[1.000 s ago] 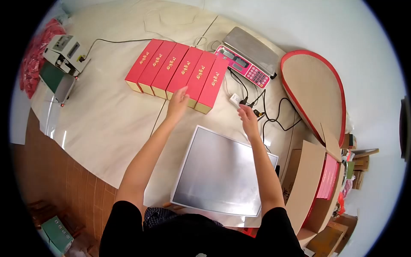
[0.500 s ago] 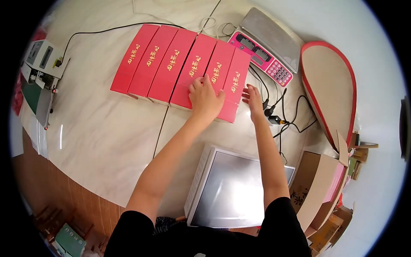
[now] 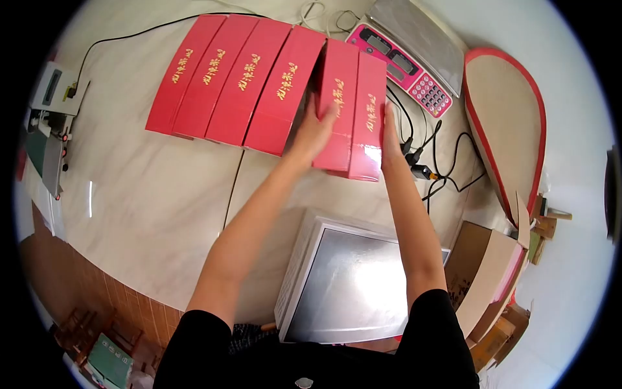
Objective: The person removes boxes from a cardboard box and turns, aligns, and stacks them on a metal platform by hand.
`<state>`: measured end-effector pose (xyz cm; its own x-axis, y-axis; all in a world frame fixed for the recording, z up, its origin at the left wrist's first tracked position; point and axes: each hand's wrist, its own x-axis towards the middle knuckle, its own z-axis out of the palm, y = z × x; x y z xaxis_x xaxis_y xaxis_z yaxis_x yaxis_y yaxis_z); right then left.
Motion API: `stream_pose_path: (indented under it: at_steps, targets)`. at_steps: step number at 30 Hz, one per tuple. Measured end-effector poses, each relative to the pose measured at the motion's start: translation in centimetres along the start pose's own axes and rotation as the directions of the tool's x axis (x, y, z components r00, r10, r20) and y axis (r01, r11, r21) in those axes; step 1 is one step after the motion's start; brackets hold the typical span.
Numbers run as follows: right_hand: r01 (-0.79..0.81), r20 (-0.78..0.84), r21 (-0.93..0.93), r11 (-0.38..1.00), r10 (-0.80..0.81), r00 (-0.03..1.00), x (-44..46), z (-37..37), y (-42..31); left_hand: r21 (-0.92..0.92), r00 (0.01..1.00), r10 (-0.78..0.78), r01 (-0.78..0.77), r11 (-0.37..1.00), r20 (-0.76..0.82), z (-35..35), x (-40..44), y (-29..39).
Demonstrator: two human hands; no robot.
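Observation:
Several red boxes with gold lettering lie side by side in a row on the marble-patterned table. My left hand is in the gap between the left group and the two rightmost boxes, its thumb over the near one. Against the outer side of the rightmost box lies my right hand, seen edge-on. The two boxes are gripped together between both hands. Nearer my body sits a white-framed box with a shiny grey top.
A pink scale with a metal pan stands beyond the boxes at right. Black cables and plugs lie beside my right hand. Further right are a red-rimmed tray and an open carton. A small machine stands far left.
My left hand has moved from the box tops into a gap now open in the row. My right hand has closed in on the outer side of the rightmost box.

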<state>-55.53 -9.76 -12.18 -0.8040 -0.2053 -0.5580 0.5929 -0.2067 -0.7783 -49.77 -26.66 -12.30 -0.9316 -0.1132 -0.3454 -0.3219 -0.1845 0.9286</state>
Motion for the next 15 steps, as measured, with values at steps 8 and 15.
stream_pose_path:
  at_steps: [8,15]
  targets:
    - [0.171,-0.057,-0.128,0.977,-0.180,0.982,-12.8,-3.3,-7.8,0.336,0.915,0.403,-0.373,0.865,-0.022,7.7,-13.6,5.6]
    - [0.042,0.431,-0.533,0.845,0.228,0.873,-28.6,-5.6,-12.6,-0.094,0.953,0.244,-0.230,0.969,0.180,13.7,-34.8,6.0]
